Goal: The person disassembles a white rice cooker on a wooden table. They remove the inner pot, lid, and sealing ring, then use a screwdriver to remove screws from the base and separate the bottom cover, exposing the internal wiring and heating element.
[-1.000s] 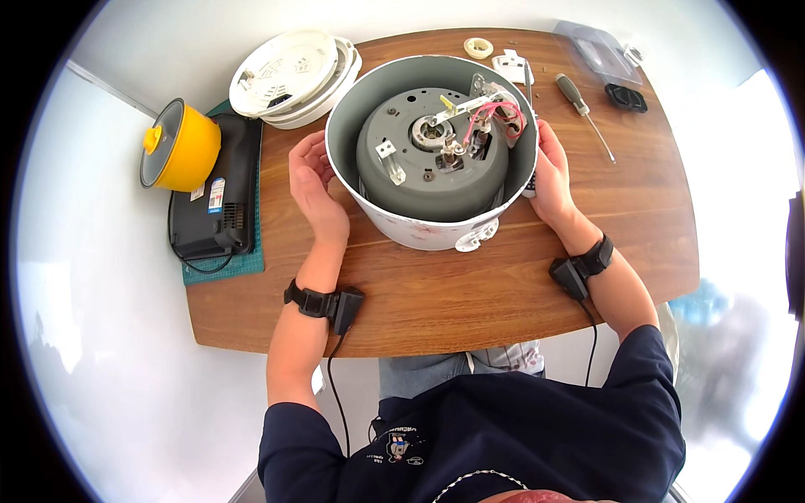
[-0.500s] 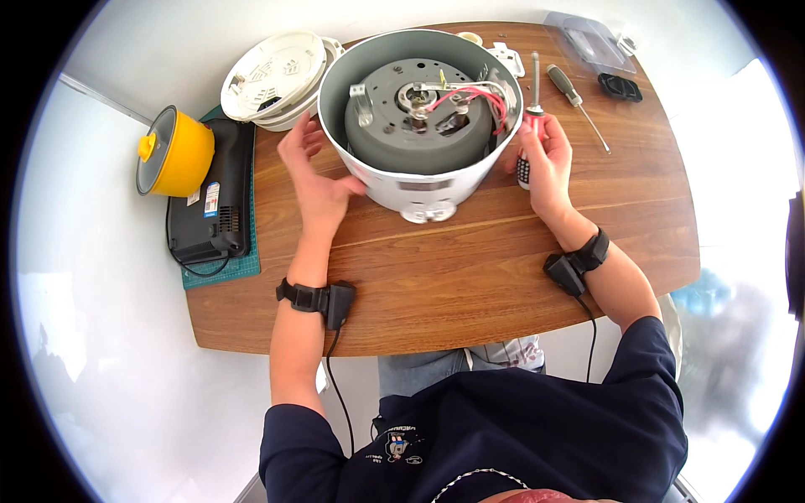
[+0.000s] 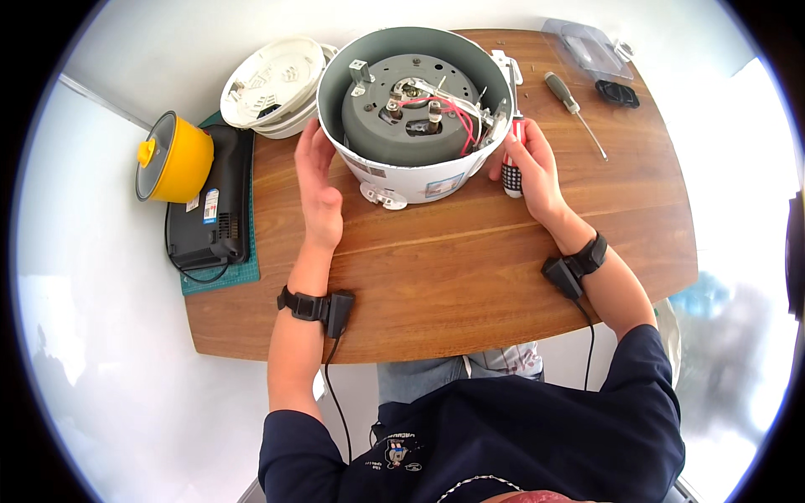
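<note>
A white rice cooker housing stands on the table with its open side up. Inside it sits a grey round metal pan, with red and white wires and small brackets on top. My left hand lies along the housing's left side, fingers stretched out and partly hidden behind the wall. In my right hand is a screwdriver with a red, white and dark patterned handle, its shaft pointing away from me. That hand is close against the housing's right side; whether it touches cannot be made out.
White plastic covers are stacked at the far left. A yellow pot rests on a black appliance over a green mat. To the right lie a grey-handled screwdriver, a clear plastic tray and a black part.
The housing has turned clockwise as seen from above, its front white fitting shifting left and a label coming into view. My right hand moved slightly left with the screwdriver. My left thumb came away.
</note>
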The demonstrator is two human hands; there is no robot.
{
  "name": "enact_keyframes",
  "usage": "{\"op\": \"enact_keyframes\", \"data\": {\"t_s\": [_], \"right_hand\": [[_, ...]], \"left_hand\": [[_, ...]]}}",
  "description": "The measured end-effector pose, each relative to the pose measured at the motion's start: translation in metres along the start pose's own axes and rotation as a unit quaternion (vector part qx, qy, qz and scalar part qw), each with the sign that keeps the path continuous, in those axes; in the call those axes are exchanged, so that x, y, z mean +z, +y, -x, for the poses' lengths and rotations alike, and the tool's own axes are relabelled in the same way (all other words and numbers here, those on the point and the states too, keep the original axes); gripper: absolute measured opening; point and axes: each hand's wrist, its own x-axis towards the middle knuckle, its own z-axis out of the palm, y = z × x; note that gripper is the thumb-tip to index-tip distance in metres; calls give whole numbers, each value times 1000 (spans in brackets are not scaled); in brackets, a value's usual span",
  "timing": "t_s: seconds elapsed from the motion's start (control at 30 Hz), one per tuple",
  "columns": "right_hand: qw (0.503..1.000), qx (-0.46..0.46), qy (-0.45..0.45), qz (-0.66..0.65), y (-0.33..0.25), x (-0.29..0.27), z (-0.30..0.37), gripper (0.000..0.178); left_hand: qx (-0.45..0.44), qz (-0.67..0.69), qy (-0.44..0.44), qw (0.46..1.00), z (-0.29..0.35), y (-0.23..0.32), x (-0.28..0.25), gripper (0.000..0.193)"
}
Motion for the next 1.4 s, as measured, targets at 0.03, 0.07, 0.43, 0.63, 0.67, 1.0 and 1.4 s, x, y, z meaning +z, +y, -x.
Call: {"op": "enact_keyframes", "data": {"t_s": [0.03,0.07,0.43,0.63,0.67,1.0,1.4], "right_hand": [[1000,3,7,8,-2,-2,0,24],[1000,6,15,16,-5,-2,1,23],[999,10,-19,34,-1,3,2,23],[999,-11,-22,42,-5,-1,5,21],[999,-4,-25,35,-8,-2,5,19],[998,-11,-43,45,-8,5,4,15],[989,0,-110,100,-2,8,13,14]], "left_hand": [[-13,6,-7,1000,1,2,4,119],[-27,13,-14,999,1,4,7,127],[73,-117,74,988,-2,-6,4,122],[-19,-27,58,998,3,-1,-1,106],[-23,-36,70,997,3,-2,-1,102],[5,29,100,995,4,-11,1,85],[-12,89,89,992,2,15,2,110]]}}
